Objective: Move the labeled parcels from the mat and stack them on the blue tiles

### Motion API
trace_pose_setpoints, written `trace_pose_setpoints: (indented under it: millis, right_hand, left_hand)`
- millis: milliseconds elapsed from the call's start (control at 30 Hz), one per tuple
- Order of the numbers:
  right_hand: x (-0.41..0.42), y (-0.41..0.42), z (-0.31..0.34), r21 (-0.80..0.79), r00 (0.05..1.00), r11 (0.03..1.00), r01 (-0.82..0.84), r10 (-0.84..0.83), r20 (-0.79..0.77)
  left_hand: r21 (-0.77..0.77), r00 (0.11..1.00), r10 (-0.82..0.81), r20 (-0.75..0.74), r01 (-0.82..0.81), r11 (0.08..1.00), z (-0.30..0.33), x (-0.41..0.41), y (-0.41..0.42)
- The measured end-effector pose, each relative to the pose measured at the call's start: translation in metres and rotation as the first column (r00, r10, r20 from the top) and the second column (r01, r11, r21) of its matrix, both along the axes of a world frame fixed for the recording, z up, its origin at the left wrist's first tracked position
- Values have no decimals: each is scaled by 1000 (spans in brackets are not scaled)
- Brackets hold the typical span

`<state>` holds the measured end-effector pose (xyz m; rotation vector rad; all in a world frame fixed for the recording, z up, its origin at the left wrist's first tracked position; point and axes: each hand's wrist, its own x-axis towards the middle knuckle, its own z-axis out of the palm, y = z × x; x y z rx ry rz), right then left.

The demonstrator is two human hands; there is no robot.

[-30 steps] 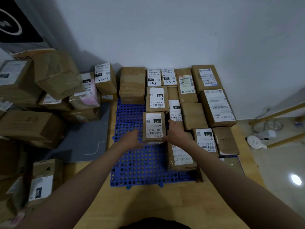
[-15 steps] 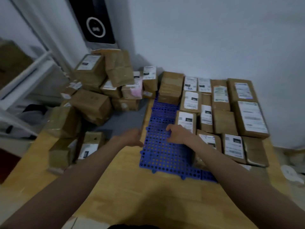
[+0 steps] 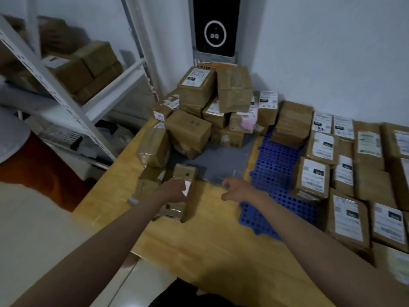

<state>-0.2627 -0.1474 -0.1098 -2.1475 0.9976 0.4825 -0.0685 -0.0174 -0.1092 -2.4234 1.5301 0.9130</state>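
Note:
A brown labeled parcel [image 3: 184,172] lies at the near edge of the grey mat [image 3: 221,160], partly on the wooden floor. My left hand [image 3: 174,190] rests on top of it, fingers reaching over its white label. My right hand [image 3: 240,191] hovers just right of it, above the floor by the mat's corner, fingers loosely curled and holding nothing. Behind, a heap of parcels [image 3: 188,129] covers the far and left parts of the mat. The blue tiles [image 3: 274,173] lie to the right, with rows of labeled parcels [image 3: 313,178] stacked on them.
A white metal shelf [image 3: 66,96] holding more boxes stands at the left. A black panel [image 3: 214,29] hangs on the wall behind the heap. Bare blue tile shows along the left side of the stacked rows. Wooden floor [image 3: 210,251] stretches toward me.
My view has swung left from the tiles to the mat. Both hands left the parcel set on the tiles; the left hand now lies on a parcel at the mat's edge.

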Motion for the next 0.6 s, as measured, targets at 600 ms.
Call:
trace_pose_setpoints:
  millis: [600]
  right_hand:
    - [94, 121, -74, 175, 968, 952, 252, -246, -56]
  left_hand:
    - [152, 990, 8, -139, 13, 988, -69, 51, 34]
